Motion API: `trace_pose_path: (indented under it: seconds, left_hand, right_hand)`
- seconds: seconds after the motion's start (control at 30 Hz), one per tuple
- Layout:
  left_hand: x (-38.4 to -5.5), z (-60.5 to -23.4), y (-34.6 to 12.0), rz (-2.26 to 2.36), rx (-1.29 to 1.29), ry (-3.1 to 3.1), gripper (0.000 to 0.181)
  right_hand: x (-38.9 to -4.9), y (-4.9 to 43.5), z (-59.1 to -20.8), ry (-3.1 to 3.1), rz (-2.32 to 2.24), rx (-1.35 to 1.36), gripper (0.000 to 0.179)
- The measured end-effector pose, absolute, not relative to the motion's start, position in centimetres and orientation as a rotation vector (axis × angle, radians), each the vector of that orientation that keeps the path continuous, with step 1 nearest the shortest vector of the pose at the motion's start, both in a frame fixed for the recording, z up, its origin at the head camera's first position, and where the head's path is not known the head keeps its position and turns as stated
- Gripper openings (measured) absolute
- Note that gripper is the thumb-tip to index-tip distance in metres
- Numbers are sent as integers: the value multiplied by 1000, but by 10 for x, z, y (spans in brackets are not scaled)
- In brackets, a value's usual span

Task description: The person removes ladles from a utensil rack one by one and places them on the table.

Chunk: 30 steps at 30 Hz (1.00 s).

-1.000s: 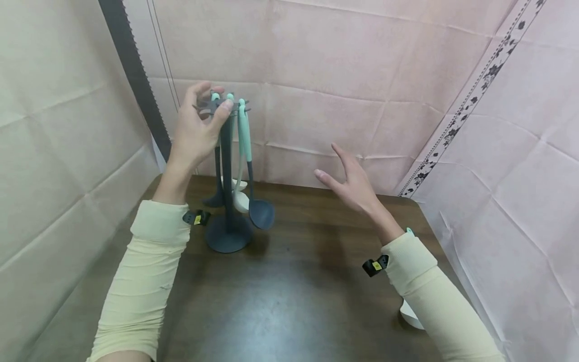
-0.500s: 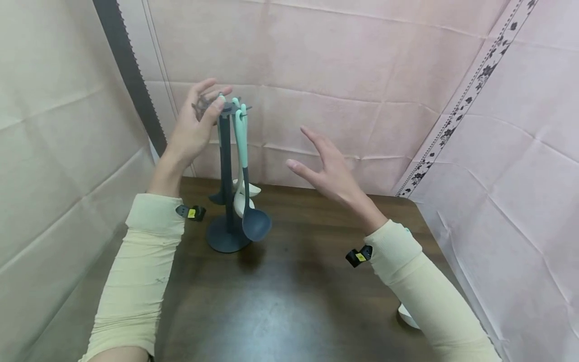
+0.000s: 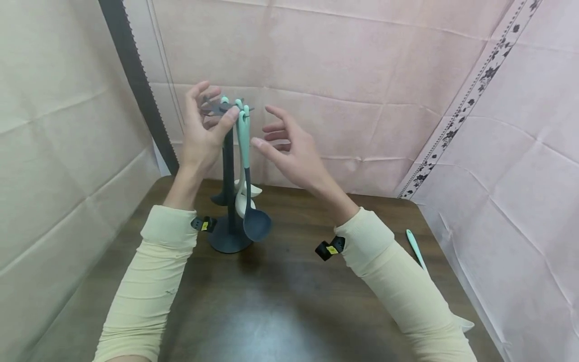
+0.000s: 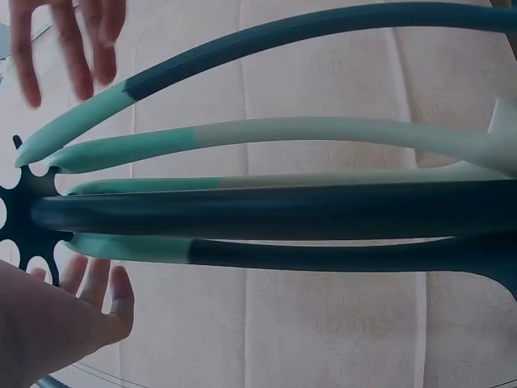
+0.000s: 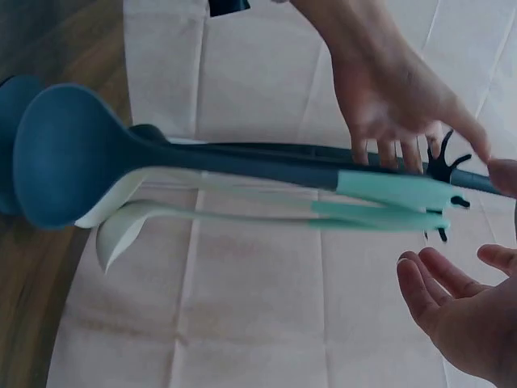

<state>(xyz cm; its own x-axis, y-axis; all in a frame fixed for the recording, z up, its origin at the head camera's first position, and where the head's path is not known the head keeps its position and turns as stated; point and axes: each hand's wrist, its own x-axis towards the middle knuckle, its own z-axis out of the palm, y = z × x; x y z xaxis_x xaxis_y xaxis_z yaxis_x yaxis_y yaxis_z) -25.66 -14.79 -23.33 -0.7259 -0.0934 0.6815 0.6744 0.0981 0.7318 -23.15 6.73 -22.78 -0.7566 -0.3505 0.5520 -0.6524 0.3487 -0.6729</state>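
A dark blue utensil stand (image 3: pixel 228 166) stands at the back left of the table, with a round base and a hooked ring on top. My left hand (image 3: pixel 201 141) holds this ring, thumb over the front and fingers behind. From the hooks hang a dark blue ladle (image 3: pixel 257 224) with a mint handle, two whitish utensils, one a white ladle (image 5: pixel 129 230), and a dark utensil (image 3: pixel 219 198) partly behind the pole. My right hand (image 3: pixel 294 151) is just right of the mint handles, fingers loosely bent, a gap showing between them and the handles.
On the table's right side lies a mint-handled utensil (image 3: pixel 415 249) with a white head, partly hidden under my right forearm. Pale cloth walls (image 3: pixel 344 65) rise behind the table and on both sides.
My right hand has moved left, up to the stand. The ring has turned, bringing the dark blue ladle forward. My left thumb has shifted along the ring.
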Motion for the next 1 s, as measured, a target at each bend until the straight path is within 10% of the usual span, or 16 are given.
trace_pose_path:
  seconds: [1.0]
  left_hand:
    - [-284,-249,-146,-1790,-664,-1670,48]
  right_hand:
    - [-247,16,-241,-2191,1302,778,49]
